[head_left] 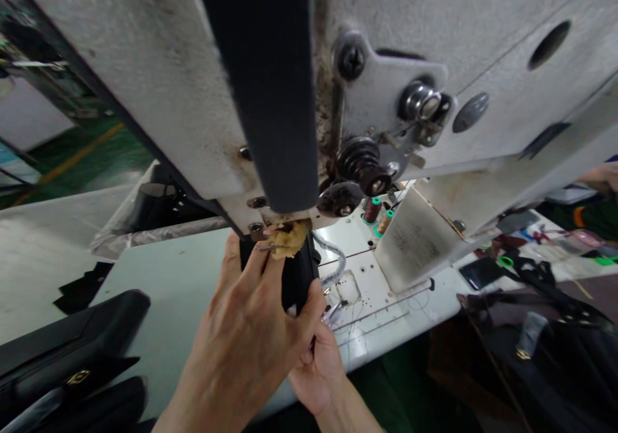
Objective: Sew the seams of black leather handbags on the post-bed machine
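Note:
My left hand [246, 323] grips a black leather-like piece [297, 275] under the head of the sewing machine [270, 92]. Its fingers reach over the top of the piece and the thumb presses the near side. A crumpled tan wad [290, 240] sits by the fingertips, just below the machine head. Lower down, my right hand [321, 365] is closed by the near end of the black piece, partly behind the left thumb. A little dark red shows between its fingers; what it holds is hidden. A small silvery pointed thing [333, 314] lies close to it.
Thread spools [373, 210] stand behind the machine's white post [412, 240]. Black bags lie left [72, 343] and right [541, 336]. A phone [479, 272] rests on the right-hand table, and another person's hand [599, 177] shows at the far right.

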Demonstrator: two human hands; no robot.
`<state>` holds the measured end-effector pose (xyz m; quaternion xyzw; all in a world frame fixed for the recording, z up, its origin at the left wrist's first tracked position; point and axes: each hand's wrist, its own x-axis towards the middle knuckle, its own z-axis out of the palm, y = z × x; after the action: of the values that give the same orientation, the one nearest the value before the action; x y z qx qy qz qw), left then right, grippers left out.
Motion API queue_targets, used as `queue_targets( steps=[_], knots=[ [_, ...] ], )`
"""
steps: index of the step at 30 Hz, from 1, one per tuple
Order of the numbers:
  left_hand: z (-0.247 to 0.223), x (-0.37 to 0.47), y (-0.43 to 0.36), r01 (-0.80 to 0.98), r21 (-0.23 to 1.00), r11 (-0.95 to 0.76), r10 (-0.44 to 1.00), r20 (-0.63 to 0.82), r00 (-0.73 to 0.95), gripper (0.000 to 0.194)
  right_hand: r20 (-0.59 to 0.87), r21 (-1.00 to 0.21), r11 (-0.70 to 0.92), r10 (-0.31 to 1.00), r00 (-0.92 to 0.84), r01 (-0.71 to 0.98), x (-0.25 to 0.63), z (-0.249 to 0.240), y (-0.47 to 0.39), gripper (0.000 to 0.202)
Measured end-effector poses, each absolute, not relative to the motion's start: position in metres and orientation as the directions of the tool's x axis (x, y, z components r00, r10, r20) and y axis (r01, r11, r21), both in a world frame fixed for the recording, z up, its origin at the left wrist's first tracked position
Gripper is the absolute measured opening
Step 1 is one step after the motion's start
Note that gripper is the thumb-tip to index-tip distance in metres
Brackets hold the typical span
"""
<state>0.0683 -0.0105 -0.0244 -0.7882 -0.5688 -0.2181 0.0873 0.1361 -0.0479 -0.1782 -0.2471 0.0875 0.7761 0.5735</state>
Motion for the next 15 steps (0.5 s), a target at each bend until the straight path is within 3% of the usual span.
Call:
queue_targets(
  steps=[2, 4, 8, 15],
  knots=[
    [-0.023, 0.067, -0.007, 0.935, 0.111, -0.337, 0.862, 0.437, 0.258, 0.053, -0.485, -0.023, -0.345, 0.824, -0.292, -0.938, 0.135, -0.177, -0.045, 0.037],
    [-0.022, 0.066, -0.004, 0.937, 0.087, -0.340, 0.852, 0.450, 0.267, 0.050, -0.493, 0.025, -0.338, 0.814, -0.306, -0.941, 0.135, -0.176, -0.042, 0.039],
    [-0.020, 0.066, 0.002, 0.925, 0.018, -0.380, 0.809, 0.491, 0.323, 0.047, -0.499, 0.022, -0.323, 0.817, -0.291, -0.946, 0.134, -0.176, -0.036, 0.049],
    [-0.016, 0.068, 0.014, 0.936, 0.033, -0.350, 0.842, 0.448, 0.299, 0.038, -0.466, 0.004, -0.344, 0.830, -0.306, -0.939, 0.136, -0.175, -0.024, 0.051]
  ],
)
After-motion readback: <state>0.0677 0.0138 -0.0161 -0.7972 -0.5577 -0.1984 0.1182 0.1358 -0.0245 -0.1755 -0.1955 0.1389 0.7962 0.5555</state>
